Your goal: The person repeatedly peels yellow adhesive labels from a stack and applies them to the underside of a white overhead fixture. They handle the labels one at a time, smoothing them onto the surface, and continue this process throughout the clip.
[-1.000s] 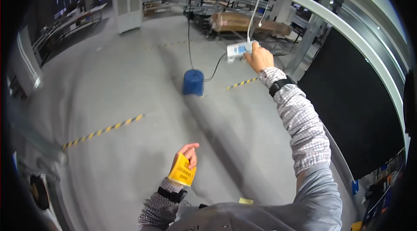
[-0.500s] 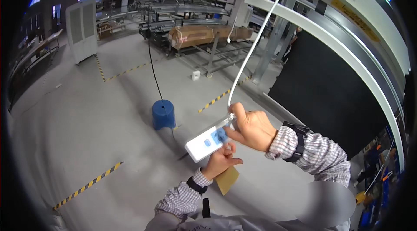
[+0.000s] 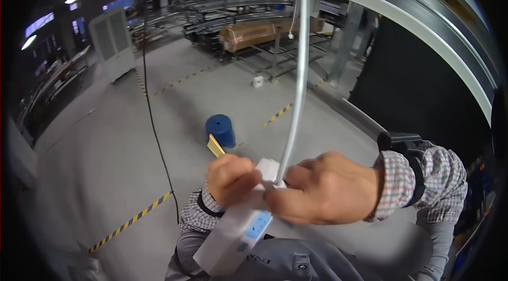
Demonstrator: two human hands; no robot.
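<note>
A white power strip [image 3: 225, 241] with a blue panel [image 3: 259, 224] hangs low in front of me, its upper end between my hands. My left hand [image 3: 230, 179] is closed beside that end, and a flat tan card [image 3: 215, 145] sticks up out of the fist. My right hand [image 3: 328, 188] closes thumb and fingers on the thick white cable [image 3: 299, 96] where it meets the strip. A small white block [image 3: 268, 168] shows between the two hands; whether it is a plug or part of the strip I cannot tell. Fingers hide the joint.
A blue stool [image 3: 220, 130] stands on the floor ahead. A black cable [image 3: 150, 106] hangs at the left. Yellow-black tape [image 3: 132, 221] marks the floor. To the right stands a frame with a black panel [image 3: 418, 80]. Racks and a long cardboard box [image 3: 248, 35] lie farther back.
The power strip has swung from lying across my hands to pointing down towards me. My left hand has come up from beneath it to its cable end, and the card now points upward.
</note>
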